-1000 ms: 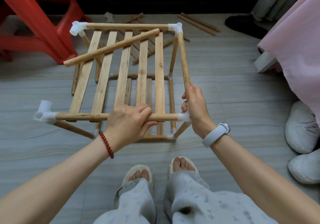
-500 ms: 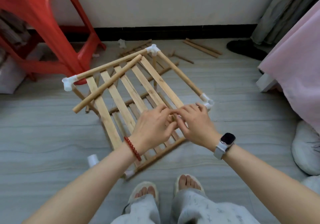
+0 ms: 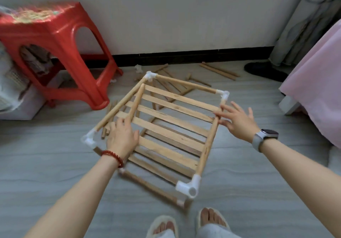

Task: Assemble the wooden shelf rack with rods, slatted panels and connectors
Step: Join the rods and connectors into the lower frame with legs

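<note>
The half-built wooden rack (image 3: 166, 127) stands on the grey floor (image 3: 55, 173) at the middle of the view, turned so its corners point to 12, 3, 6 and 9 o'clock like a diamond. Its top slatted panel (image 3: 171, 119) is framed by rods joined with 4 white corner connectors; the nearest connector (image 3: 188, 186) sits at 6 o'clock, just above the person's slippered feet (image 3: 190, 223).

The left hand (image 3: 122, 138), wrist circled by a red bead bracelet (image 3: 113, 156), reaches in from 7 o'clock with the forearm extended. It lies palm down over the panel's 9 o'clock edge, fingers close together and only slightly bent, touching the slats and the near end of a loose rod (image 3: 135, 102) that lies across the panel toward 12 o'clock. Whether the fingers grasp that rod cannot be told.

The right hand (image 3: 238, 121), with a smartwatch (image 3: 263, 136) on the wrist, comes in from 4 o'clock. Its fingers are spread and straight, released, fingertips (image 3: 218, 113) at the right frame rod (image 3: 210, 140) near the 3 o'clock connector (image 3: 222, 94).

Spare rods (image 3: 219, 70) lie on the floor toward 12 o'clock by the wall. A red plastic stool (image 3: 55, 53) stands at 10 o'clock, a pink cloth (image 3: 317, 82) hangs at 3 o'clock.
</note>
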